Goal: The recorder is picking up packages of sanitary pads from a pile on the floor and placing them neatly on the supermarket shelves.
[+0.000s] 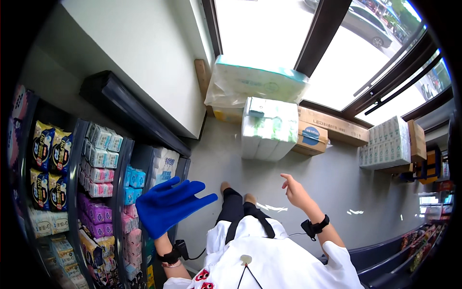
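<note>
Wearing blue glove [174,207]: L hand [166,208], fingers spread
R hand [295,191]: fingers part-curled
Tissue bale [269,131]: nr window [260,31], prob. saving room

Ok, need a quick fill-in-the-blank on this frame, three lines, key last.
1. The glove on the left hand is coloured ____.
2. The right hand holds ____.
3. The purple packs are on the person's ____ side.

Missing words: blue; nothing; left.
</note>
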### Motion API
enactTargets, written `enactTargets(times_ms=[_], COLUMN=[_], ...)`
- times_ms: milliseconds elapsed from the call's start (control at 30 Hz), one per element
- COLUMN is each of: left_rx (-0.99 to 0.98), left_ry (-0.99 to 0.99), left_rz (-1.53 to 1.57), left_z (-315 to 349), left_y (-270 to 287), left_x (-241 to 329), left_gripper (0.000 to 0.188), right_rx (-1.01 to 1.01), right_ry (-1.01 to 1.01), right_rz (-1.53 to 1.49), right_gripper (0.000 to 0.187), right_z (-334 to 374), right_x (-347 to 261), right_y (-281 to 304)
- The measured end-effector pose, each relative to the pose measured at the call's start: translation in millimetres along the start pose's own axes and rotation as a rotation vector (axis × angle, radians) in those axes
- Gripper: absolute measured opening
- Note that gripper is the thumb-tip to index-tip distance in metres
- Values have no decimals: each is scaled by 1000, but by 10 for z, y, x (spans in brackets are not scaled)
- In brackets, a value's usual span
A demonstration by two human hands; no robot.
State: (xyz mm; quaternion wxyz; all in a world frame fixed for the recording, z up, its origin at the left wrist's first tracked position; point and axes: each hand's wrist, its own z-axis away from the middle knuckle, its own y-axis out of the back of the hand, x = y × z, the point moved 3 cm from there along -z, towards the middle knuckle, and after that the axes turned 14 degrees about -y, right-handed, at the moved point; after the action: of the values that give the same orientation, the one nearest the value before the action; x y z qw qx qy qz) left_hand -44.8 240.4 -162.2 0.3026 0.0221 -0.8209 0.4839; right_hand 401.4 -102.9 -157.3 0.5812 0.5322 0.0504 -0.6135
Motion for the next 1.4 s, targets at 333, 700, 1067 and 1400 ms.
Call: enactTargets(times_ms=[333,700,1067,1400], left_rx=[36,237,52,725], left_ry=[422,557,578,205], left_rz=[165,-955,-1174,-182], left_z=[-1791,-2474,-2758,-2404], left_y=[-1011,-101,106,-471], left_x=[-1535,-2191,-2486,-2407], left_gripper=[53,45,46,56], right_rx=[-99,301,289,-372], right_ry=[-102,-592,-395,275], right_rz=[-75,80,-407,-253], right_gripper=[53,118,119,120], right_z=[-1885,-4962,-5280,-2684], right_x=[-333,-12,59,-2688], right_y=[93,-489,-745,-681])
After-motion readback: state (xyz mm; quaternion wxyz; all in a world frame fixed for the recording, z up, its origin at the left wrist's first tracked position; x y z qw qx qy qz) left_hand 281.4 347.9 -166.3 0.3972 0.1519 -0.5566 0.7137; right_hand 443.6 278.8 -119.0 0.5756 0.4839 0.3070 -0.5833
